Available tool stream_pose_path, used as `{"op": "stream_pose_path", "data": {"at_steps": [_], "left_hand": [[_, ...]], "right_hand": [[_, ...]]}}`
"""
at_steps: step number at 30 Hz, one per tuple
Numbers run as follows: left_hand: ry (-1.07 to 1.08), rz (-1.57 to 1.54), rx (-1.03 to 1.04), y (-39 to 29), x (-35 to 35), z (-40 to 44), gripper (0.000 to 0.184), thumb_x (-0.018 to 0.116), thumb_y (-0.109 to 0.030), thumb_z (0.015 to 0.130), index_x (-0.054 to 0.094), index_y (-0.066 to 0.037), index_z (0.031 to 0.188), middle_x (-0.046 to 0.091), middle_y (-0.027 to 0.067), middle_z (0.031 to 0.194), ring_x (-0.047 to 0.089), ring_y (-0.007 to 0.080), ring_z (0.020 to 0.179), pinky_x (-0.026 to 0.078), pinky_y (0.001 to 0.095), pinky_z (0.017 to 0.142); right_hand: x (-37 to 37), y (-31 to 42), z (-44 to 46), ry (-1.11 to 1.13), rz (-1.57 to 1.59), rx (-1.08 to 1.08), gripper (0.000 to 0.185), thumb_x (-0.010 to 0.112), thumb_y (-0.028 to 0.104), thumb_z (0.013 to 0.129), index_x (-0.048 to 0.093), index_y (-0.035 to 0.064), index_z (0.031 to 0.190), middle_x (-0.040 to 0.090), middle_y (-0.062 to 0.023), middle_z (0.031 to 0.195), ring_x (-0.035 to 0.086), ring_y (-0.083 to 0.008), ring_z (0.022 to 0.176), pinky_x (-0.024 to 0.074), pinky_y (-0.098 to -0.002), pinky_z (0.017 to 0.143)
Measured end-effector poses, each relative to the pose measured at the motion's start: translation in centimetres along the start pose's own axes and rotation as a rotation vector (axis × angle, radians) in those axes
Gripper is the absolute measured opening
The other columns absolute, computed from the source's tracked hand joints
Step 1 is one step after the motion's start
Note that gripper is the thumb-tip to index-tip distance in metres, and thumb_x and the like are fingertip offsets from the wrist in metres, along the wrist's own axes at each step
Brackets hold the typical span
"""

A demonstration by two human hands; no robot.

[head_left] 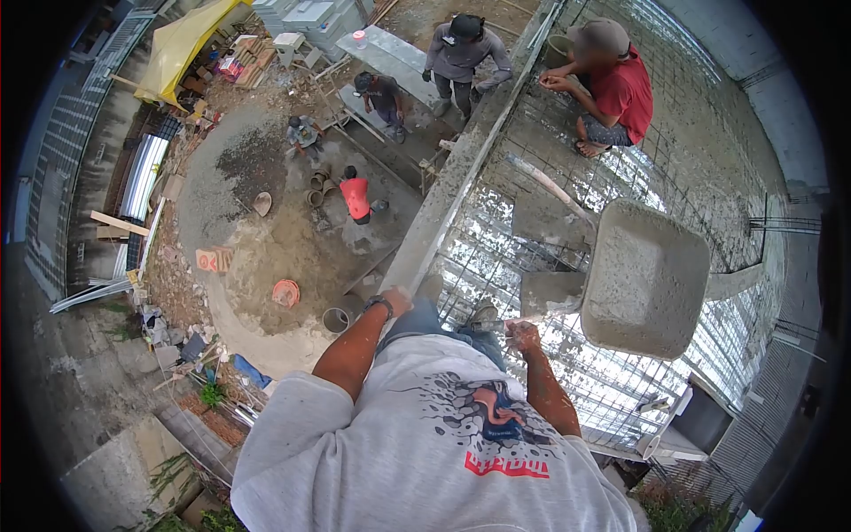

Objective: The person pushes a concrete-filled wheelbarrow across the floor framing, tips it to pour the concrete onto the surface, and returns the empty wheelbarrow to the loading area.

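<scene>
My right hand [523, 336] is closed around a handle [542, 316] of a wheelbarrow. The cement-coated wheelbarrow tray [644, 277] sits to the right, over the steel mesh [483, 244], holding only grey residue. Its other handle [548, 183] points away, toward the upper left. My left hand [399, 302], with a dark band at the wrist, is by my knee and the concrete ledge [443, 217]. Its fingers do not show clearly. Below the ledge, near that hand, is a grey bucket [336, 320].
A person in red [625, 93] squats on the mesh beside wet concrete [709, 168]; another person [463, 58] stands past the ledge. The ledge drops to a lower yard with several workers, a sand heap [266, 257] and an orange bucket [285, 293].
</scene>
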State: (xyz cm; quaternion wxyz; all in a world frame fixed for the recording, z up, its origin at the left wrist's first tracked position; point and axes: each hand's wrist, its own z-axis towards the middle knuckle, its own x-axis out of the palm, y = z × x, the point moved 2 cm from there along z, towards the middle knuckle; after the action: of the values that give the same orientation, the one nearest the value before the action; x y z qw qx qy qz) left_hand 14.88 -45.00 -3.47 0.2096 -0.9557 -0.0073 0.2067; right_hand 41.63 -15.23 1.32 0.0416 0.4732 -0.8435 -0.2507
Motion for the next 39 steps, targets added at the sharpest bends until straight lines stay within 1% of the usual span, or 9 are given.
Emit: {"op": "stream_pose_path", "data": {"at_steps": [5,8,11,17,22,26,34,37,39], "left_hand": [[-0.012,0.029,0.008,-0.5,-0.5,-0.4,0.036,0.067,-0.036,0.074,0.064,-0.014,0.103,0.063,0.0128,0.112,0.058,0.0301,0.107,0.045,0.0370,0.092],[-0.032,0.056,0.009,-0.3,-0.3,-0.2,0.036,0.067,-0.036,0.074,0.064,-0.014,0.103,0.062,0.0133,0.113,0.058,0.0306,0.107,0.045,0.0373,0.091],[-0.036,0.071,0.040,-0.1,-0.2,-0.1,0.037,0.066,-0.038,0.074,0.065,-0.014,0.103,0.062,0.0134,0.114,0.058,0.0313,0.108,0.046,0.0378,0.091],[-0.002,0.078,0.026,-0.4,-0.3,-0.4,0.037,0.066,-0.037,0.075,0.065,-0.014,0.103,0.061,0.0132,0.116,0.057,0.0310,0.110,0.045,0.0378,0.093],[0.002,0.078,0.009,-0.4,-0.1,-0.2,0.039,0.067,-0.037,0.074,0.064,-0.015,0.107,0.060,0.0121,0.118,0.055,0.0291,0.113,0.044,0.0370,0.095],[0.009,0.043,-0.008,0.0,0.2,0.2,0.042,0.067,-0.038,0.073,0.063,-0.015,0.108,0.058,0.0124,0.121,0.054,0.0297,0.114,0.043,0.0374,0.096],[-0.004,0.013,-0.011,0.6,0.9,0.9,0.043,0.068,-0.038,0.073,0.062,-0.015,0.109,0.058,0.0124,0.121,0.054,0.0295,0.114,0.043,0.0372,0.097],[0.074,0.120,0.019,-0.4,0.5,0.7,0.045,0.069,-0.038,0.073,0.062,-0.015,0.111,0.058,0.0116,0.121,0.053,0.0291,0.115,0.042,0.0366,0.097],[0.025,0.070,0.022,-0.3,0.4,0.3,0.044,0.068,-0.037,0.074,0.063,-0.014,0.110,0.059,0.0125,0.120,0.054,0.0297,0.114,0.043,0.0371,0.096]], "right_hand": [[0.1,-0.1,0.4,0.005,-0.004,-0.001,0.024,0.065,0.022,0.087,0.057,-0.0001,0.082,0.063,-0.0106,0.073,0.057,-0.0162,0.050,0.0473,-0.0303,0.043],[0.1,-0.3,0.7,0.015,-0.008,-0.004,0.025,0.064,0.022,0.087,0.058,-0.0013,0.085,0.063,-0.0107,0.073,0.058,-0.0164,0.052,0.0483,-0.0300,0.044],[-0.3,-1.5,2.0,0.032,-0.028,-0.037,0.032,0.069,0.029,0.083,0.061,0.0008,0.095,0.066,-0.0110,0.079,0.062,-0.0178,0.057,0.0496,-0.0295,0.048],[-0.2,-1.0,1.9,0.020,-0.087,-0.027,0.034,0.069,0.030,0.083,0.060,-0.0001,0.094,0.066,-0.0110,0.079,0.062,-0.0186,0.058,0.0501,-0.0302,0.048],[-0.3,-0.9,1.8,0.037,-0.090,-0.023,0.034,0.068,0.033,0.084,0.062,0.0016,0.097,0.066,-0.0104,0.080,0.062,-0.0167,0.057,0.0496,-0.0294,0.048],[-0.6,-1.2,1.9,0.029,-0.112,-0.019,0.035,0.069,0.034,0.083,0.063,0.0031,0.099,0.066,-0.0099,0.080,0.061,-0.0151,0.057,0.0495,-0.0287,0.047],[-0.4,-1.5,1.7,0.029,-0.047,-0.035,0.032,0.067,0.030,0.085,0.062,0.0006,0.097,0.066,-0.0118,0.078,0.063,-0.0185,0.057,0.0499,-0.0299,0.045],[-0.5,-1.7,1.9,0.019,-0.069,-0.036,0.030,0.066,0.028,0.086,0.061,0.0003,0.096,0.067,-0.0122,0.079,0.063,-0.0187,0.056,0.0496,-0.0295,0.044],[-0.5,-2.0,2.2,0.013,-0.081,-0.022,0.029,0.066,0.027,0.086,0.061,0.0004,0.096,0.067,-0.0122,0.079,0.063,-0.0185,0.056,0.0495,-0.0291,0.044]]}}
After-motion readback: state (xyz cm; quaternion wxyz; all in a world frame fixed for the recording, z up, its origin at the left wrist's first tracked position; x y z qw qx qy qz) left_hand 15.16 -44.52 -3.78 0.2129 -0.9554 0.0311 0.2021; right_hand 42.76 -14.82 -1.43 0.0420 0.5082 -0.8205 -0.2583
